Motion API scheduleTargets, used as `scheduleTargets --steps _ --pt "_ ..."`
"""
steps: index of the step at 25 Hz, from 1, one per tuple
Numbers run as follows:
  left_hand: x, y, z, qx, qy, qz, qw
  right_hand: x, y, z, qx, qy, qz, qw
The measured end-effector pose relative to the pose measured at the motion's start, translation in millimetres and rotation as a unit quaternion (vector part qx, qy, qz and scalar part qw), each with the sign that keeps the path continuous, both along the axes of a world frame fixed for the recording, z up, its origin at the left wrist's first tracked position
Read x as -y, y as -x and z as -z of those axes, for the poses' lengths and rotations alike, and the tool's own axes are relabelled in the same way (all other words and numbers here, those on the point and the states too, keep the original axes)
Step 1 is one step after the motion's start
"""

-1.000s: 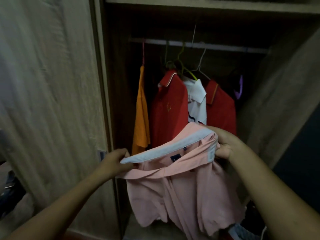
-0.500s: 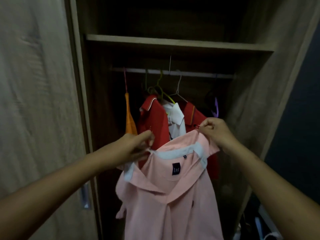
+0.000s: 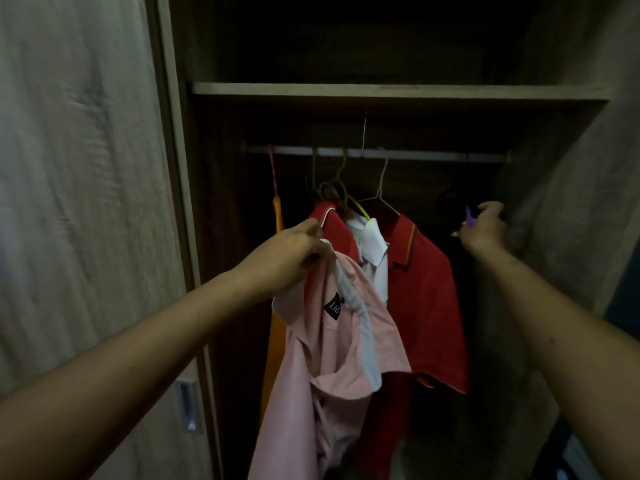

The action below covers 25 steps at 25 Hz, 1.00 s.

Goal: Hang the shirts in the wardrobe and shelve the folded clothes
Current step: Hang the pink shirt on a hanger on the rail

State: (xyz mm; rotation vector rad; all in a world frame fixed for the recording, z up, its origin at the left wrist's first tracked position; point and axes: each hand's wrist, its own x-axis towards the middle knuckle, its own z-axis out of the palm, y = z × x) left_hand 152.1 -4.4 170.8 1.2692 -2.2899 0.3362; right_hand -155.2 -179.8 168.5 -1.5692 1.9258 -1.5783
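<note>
**A:** Two hands, well apart. How do they sit?

**B:** The left hand [image 3: 291,258] is raised, its fingers bunched round the white-edged collar of the pink polo shirt [image 3: 332,362]. The shirt dangles from it in front of the open wardrobe, below the rail [image 3: 433,155]. The right hand [image 3: 483,232] reaches up into the dark right end of the wardrobe, fingers curled at a purple hanger [image 3: 470,216].

**A:** Does it grip that hanger?

**B:** I cannot tell. Only a sliver of purple shows by the fingers, and the rest is lost in shadow.

**A:** What else is hard to see?

**B:** The pink shirt's hem runs off the bottom edge. The shirt covers part of the left red polo [image 3: 334,225] and the white shirt [image 3: 374,249]. The right red polo [image 3: 427,292] hangs beside them, and an orange garment [image 3: 277,216] shows edge-on at the left.

**A:** Any writing?

**B:** A dark neck label [image 3: 333,308] sits inside the pink collar. Its pale, tilted letters look like "Ltd", though I am not sure.
</note>
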Motion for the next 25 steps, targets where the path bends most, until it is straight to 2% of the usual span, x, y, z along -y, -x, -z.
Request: scheduleTargets --steps 2,4,7,10,14,17,21,25 --pt "0 -7 -2 -0.003 -0.005 -0.007 1.0 10 3 1 0.054 0.005 -0.004 0.998" --pt "-1 -13 -2 -0.004 -0.011 -0.012 1.0 13 3 3 0.071 0.053 -0.014 0.996" --pt "-4 -14 0 0.003 -0.02 -0.032 0.999 -3 -6 14 0.032 0.123 -0.024 0.992" --pt "-9 -14 4 0.007 -0.023 -0.048 0.999 -31 -17 66 0.033 0.175 -0.064 0.982" --pt "-17 -17 4 0.016 -0.011 -0.05 0.999 -46 -6 128 0.095 0.168 -0.103 0.976" --pt "-19 -16 7 0.02 0.017 -0.052 0.998 -60 8 131 0.093 0.162 -0.086 0.979" --pt "-21 -12 11 -0.023 0.006 -0.037 0.999 -105 4 142 0.091 0.167 -0.129 0.973" --pt "-23 -8 17 -0.042 -0.025 -0.024 0.999 -136 -2 132 0.055 0.23 -0.118 0.964"
